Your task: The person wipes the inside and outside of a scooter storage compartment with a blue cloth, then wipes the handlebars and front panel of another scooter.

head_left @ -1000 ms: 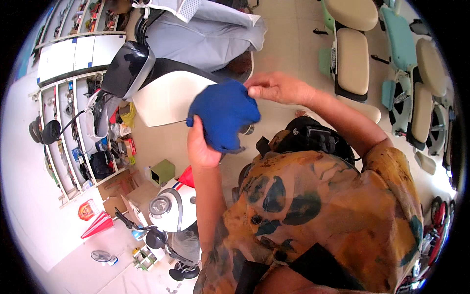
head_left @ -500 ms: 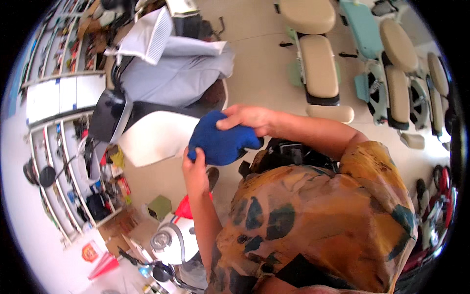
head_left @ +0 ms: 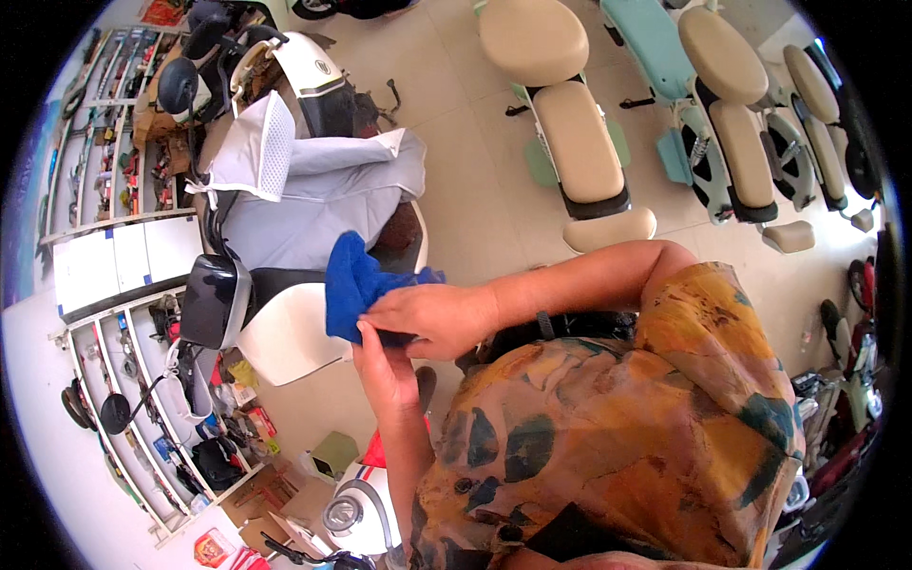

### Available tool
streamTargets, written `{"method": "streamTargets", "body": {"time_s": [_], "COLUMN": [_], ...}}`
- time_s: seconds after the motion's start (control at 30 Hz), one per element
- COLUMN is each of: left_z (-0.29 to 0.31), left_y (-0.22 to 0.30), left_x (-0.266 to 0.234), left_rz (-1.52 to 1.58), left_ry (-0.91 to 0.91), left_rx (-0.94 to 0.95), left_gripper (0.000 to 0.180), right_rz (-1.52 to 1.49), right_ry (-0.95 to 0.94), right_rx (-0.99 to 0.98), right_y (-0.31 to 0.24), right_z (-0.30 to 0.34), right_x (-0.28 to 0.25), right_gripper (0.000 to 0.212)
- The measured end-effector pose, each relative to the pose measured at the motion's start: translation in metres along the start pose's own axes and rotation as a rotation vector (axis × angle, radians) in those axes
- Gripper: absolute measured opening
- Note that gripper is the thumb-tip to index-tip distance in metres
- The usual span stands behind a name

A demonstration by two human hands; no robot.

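Note:
A blue cloth (head_left: 348, 288) is bunched up in front of my body, held by both hands. My left hand (head_left: 388, 377) pinches its lower edge between thumb and fingers. My right hand (head_left: 432, 318) lies across the cloth from the right, fingers closed on its folds and close to the left thumb. Part of the cloth is hidden behind the right hand. Just beyond the hands stands a scooter with a white body panel (head_left: 296, 334), a black glossy box-shaped part (head_left: 215, 299) and a grey fabric cover (head_left: 313, 214) draped over it.
Scooters with beige seats (head_left: 579, 142) and a turquoise one (head_left: 651, 43) stand at the far right. White shelving (head_left: 142, 399) with small parts lines the left wall. A white scooter with a round headlight (head_left: 344, 514) is close at lower left. Cardboard boxes (head_left: 302, 503) sit nearby.
The cloth, spread wider before, is now folded and gathered. My right hand has moved left and down, close to my left hand. The view has shifted, so the surroundings sit lower at left.

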State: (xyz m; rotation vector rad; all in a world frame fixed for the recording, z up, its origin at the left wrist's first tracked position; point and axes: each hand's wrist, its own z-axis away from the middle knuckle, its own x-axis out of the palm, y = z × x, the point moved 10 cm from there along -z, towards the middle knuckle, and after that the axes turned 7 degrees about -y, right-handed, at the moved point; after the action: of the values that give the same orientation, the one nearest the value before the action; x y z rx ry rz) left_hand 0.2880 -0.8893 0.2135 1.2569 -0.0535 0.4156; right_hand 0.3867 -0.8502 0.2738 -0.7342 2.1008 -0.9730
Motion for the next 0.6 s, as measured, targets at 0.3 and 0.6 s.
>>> {"method": "streamTargets", "body": {"time_s": [0.3,0.6], "left_z": [-0.003,-0.011], "left_y": [-0.006,-0.013], "left_x": [0.033,0.046], "left_rz": [0.115,-0.066], "left_ry": [-0.085,-0.108], "left_rx": [-0.163,-0.104], "left_gripper": [0.041,0.042], "right_rz": [0.413,0.504], "right_ry": [0.027,0.018], "right_rx": [-0.057,0.069], "right_y": [-0.019,0.005], "right_z": [0.009,0.011], "right_x": [-0.04,-0.04], "right_gripper": [0.065,0.04]}}
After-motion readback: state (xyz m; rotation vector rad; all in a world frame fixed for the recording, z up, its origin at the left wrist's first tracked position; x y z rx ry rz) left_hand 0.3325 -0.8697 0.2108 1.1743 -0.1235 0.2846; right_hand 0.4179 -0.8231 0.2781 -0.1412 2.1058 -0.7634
